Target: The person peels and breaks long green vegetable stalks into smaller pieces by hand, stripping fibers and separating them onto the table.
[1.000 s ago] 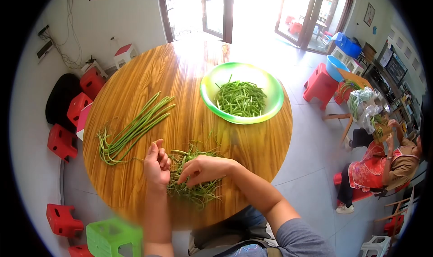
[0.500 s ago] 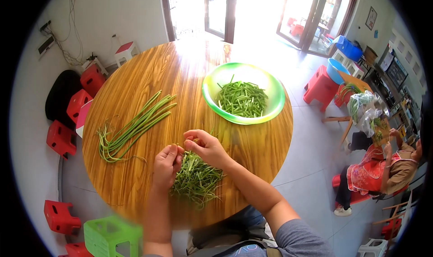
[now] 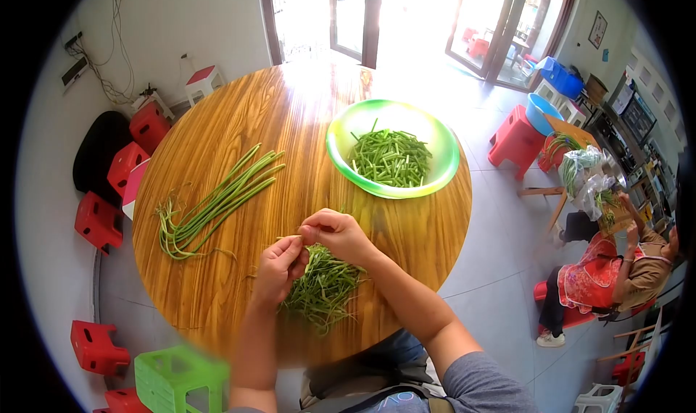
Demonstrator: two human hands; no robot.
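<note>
L grip [image 3: 279,268] & R grip [image 3: 338,235], both bare hands, are held tip to tip just above the near half of the round wooden worktop [image 3: 239,116]. Fingers of both are pinched on a thin sliver [image 3: 299,237], too small to ID. Right below, partly covered by the hands, loose green trimmings [image 3: 322,290] are heaped. To the L, well apart from the heap, a bunch of long green stems [image 3: 228,198] is laid slantwise, w/ thin curly ends pointed twd the near-L edge. Farther back, R of ctr, cut stems [image 3: 391,159] are held in a wide green-&-white bowl [image 3: 395,193]. A green stool [image 3: 170,377] is placed near-L, beside the worktop; more red stools [image 3: 98,221] are seen along the L. At far R, a co-worker [image 3: 591,279] is seated near a plastic bag [image 3: 591,174]; anything held there can't be made out.
</note>
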